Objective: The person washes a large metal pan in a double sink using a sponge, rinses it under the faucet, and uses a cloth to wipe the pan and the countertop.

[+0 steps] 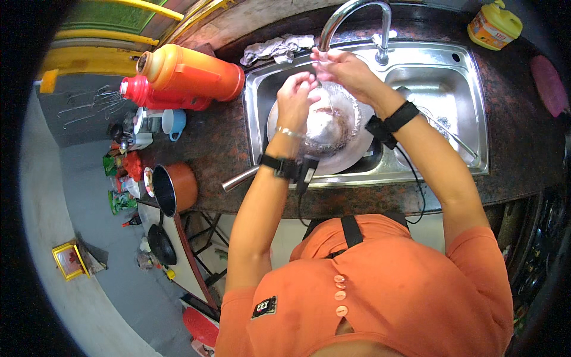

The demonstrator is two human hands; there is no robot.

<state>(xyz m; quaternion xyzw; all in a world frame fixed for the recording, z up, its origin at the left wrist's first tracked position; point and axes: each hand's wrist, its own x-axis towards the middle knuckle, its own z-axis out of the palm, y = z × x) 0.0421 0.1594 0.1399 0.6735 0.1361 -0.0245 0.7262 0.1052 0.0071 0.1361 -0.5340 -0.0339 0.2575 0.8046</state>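
Note:
My right hand [337, 67] is raised under the spout of the chrome faucet [357, 6], its fingers loosely curled at the outlet, with water over them. My left hand [296, 96] is just below and to the left, fingers bent and apart, holding nothing. Beneath both hands a large round metal wok [330, 129] lies in the left basin of the stainless steel sink [312, 180]; water runs into it. A metal handle [241, 178] sticks out over the sink's left front edge, beside my left forearm. Whether it belongs to the wok is hidden by that arm.
Two thermos flasks, one orange [196, 73] and one red [169, 96], lie left of the sink, near a blue mug [173, 122] and a pot [183, 187]. A crumpled cloth [279, 49] lies behind the basin. A yellow jug [495, 26] stands at the back right.

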